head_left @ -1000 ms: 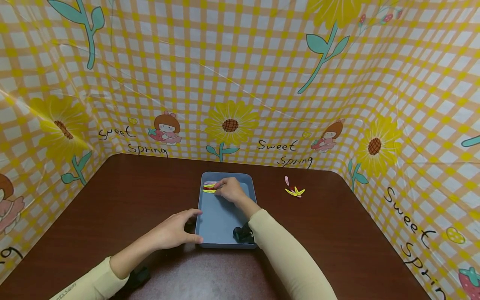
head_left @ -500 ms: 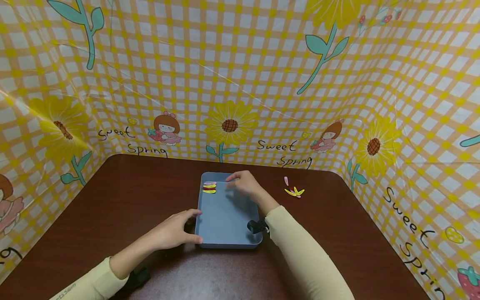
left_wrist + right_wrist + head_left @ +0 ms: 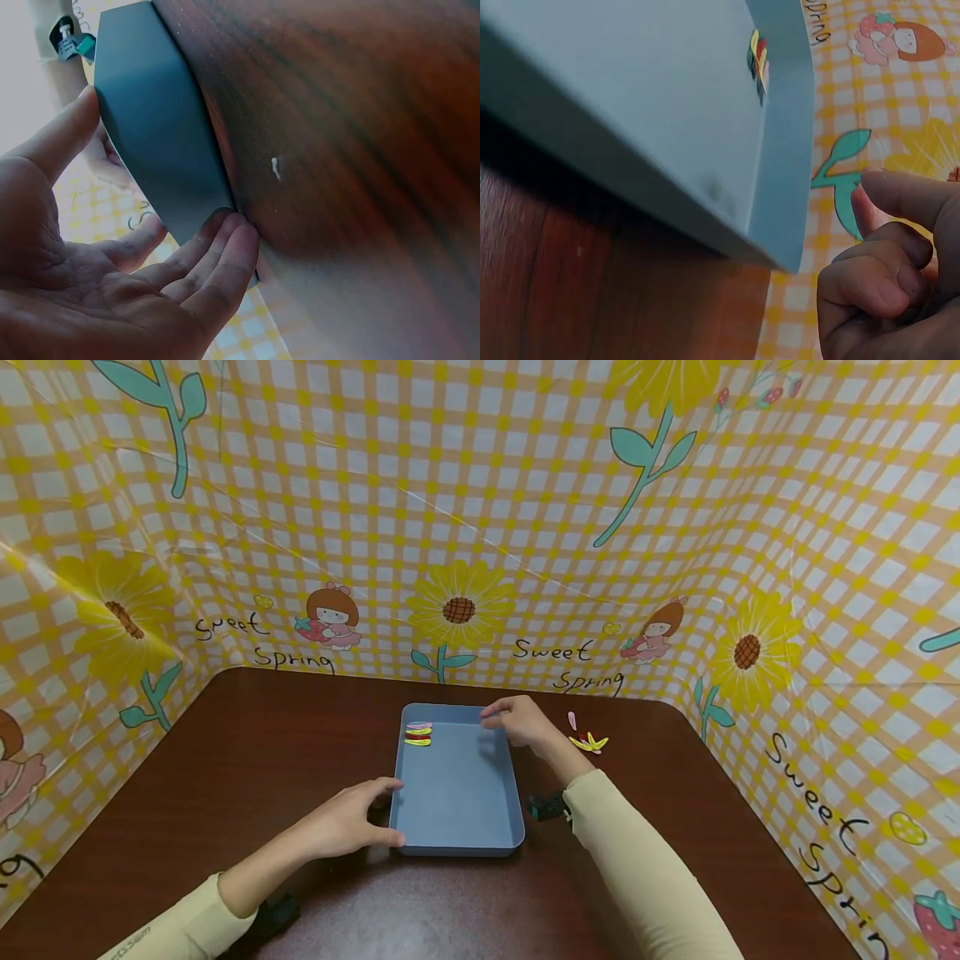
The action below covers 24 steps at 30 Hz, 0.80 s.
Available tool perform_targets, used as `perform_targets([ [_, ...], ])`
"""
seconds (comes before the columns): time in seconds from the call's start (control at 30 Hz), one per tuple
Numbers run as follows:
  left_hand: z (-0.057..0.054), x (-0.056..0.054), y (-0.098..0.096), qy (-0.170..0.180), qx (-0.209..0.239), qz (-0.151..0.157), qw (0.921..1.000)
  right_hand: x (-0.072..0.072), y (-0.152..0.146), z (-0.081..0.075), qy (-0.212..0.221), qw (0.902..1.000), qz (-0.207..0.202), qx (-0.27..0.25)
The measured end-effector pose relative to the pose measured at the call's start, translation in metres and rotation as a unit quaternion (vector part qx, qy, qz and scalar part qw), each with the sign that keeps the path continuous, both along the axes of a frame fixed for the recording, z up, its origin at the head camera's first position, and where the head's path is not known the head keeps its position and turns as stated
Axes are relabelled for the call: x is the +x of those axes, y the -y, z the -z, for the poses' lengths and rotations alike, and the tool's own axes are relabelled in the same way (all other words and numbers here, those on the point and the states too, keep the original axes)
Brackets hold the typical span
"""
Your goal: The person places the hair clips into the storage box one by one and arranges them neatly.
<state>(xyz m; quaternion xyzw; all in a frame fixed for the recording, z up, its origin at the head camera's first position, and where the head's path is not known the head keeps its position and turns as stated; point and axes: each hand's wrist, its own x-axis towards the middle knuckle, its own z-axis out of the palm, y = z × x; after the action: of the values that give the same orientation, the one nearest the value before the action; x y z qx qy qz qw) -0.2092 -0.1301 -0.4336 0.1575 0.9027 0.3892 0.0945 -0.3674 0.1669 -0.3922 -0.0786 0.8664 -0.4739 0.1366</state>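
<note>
A blue-grey rectangular tray (image 3: pixel 457 797) lies on the dark table. Along its far left side is a short column of hair clips (image 3: pixel 418 734) in pink, yellow and red. The left hand (image 3: pixel 341 821) rests against the tray's left wall; in the left wrist view its fingers (image 3: pixel 225 262) are spread and touch the outside of that wall. Above the tray's far right rim hovers the right hand (image 3: pixel 522 722). Its lower fingers are loosely curled in the right wrist view, and nothing shows between thumb and forefinger.
Right of the tray, a small heap of yellow and red hair clips (image 3: pixel 591 743) lies on the table (image 3: pixel 315 718), with a single pink hair clip (image 3: pixel 572 721) just behind it. A checked, flower-printed cloth (image 3: pixel 465 527) walls the table at the back and sides.
The right hand has left the hair clips in the tray and moved right to the tray's far right rim. The left hand and the tray have stayed put.
</note>
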Motion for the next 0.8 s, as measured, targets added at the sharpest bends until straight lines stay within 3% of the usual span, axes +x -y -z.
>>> perform_targets([
  [0.8,-0.005,0.003,0.001,0.004,0.001,0.003,1.0000,0.002,-0.077,0.011,-0.001,0.9986,0.050,-0.016],
])
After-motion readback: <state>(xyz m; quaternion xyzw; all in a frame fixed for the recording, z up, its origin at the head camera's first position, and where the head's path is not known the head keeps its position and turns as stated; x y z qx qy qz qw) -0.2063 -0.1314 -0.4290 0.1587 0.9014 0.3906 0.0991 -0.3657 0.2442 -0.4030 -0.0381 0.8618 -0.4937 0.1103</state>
